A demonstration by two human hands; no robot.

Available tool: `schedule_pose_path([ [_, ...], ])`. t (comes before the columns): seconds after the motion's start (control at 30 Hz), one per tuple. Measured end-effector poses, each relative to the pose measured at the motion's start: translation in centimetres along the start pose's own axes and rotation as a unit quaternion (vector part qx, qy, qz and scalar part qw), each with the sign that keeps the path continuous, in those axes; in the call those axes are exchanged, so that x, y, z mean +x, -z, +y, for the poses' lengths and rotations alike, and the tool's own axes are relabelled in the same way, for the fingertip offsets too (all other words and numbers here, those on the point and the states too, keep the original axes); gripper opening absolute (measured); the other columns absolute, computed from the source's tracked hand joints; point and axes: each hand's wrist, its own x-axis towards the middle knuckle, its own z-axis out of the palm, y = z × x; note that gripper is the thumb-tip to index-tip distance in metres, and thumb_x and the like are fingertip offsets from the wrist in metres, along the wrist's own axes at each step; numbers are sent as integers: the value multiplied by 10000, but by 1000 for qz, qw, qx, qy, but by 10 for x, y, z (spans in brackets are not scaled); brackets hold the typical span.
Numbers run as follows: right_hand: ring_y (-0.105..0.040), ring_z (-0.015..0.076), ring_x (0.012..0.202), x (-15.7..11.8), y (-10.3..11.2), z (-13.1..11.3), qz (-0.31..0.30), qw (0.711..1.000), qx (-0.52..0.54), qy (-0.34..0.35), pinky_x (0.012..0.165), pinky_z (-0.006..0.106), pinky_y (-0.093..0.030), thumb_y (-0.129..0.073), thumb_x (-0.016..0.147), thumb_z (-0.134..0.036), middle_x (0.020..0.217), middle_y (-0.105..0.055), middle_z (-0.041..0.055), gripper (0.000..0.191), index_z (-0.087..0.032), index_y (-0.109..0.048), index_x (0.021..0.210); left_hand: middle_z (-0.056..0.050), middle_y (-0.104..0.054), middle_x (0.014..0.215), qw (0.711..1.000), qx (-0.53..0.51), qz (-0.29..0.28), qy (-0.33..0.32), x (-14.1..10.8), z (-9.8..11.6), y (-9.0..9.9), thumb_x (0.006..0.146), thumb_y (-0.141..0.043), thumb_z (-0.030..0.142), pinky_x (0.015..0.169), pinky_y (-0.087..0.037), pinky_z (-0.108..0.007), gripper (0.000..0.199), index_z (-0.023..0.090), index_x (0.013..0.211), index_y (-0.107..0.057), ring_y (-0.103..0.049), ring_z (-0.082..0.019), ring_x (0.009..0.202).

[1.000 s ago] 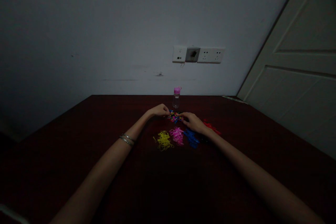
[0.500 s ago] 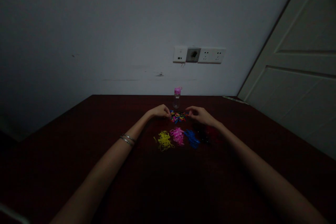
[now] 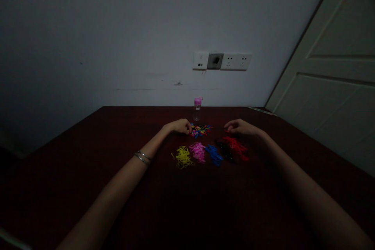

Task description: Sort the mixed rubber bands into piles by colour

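Note:
My left hand point(image 3: 182, 126) rests at the left edge of a mixed-colour pile of small bands point(image 3: 200, 130), its fingers bent together; whatever they hold is too small to name. My right hand point(image 3: 236, 126) is right of that pile, just beyond the red bands point(image 3: 238, 148), its fingers pinched with a bit of red at the tips. Nearer to me lie separate heaps: yellow bands point(image 3: 183, 157), pink bands point(image 3: 198, 152), blue bands point(image 3: 214, 155) and black bands point(image 3: 226, 151), in a row with the red ones.
A clear bottle with a pink cap point(image 3: 197, 110) stands upright behind the mixed pile. The dark red table point(image 3: 131, 117) meets a wall with sockets point(image 3: 236, 61). At the right is a pale panelled door point(image 3: 331, 82).
My right hand has moved right, away from the mixed pile, to above the red heap. The red and black heaps now show more fully. My left hand has barely shifted.

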Motion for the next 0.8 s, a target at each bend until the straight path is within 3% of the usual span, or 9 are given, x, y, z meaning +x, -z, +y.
schedule_pose_path([
  [0.53, -568, 127, 615, -1, -9, -29, 19, 999, -35, 8, 560, 233, -443, -540, 649, -204, 757, -649, 54, 290, -121, -629, 912, 12, -571, 581, 1000, -6, -3, 8, -1, -1, -2, 583, -541, 121, 531, -324, -189, 157, 114, 684, -662, -470, -82, 542],
  [0.8, -570, 135, 653, 1, -17, -47, 18, 996, -68, 57, 596, 248, -439, -520, 675, -199, 783, -650, 53, 273, -128, -634, 913, 14, -558, 578, 995, -103, -8, -1, -5, 3, 7, 589, -533, 120, 534, -311, -186, 154, 91, 686, -649, -437, -64, 537],
])
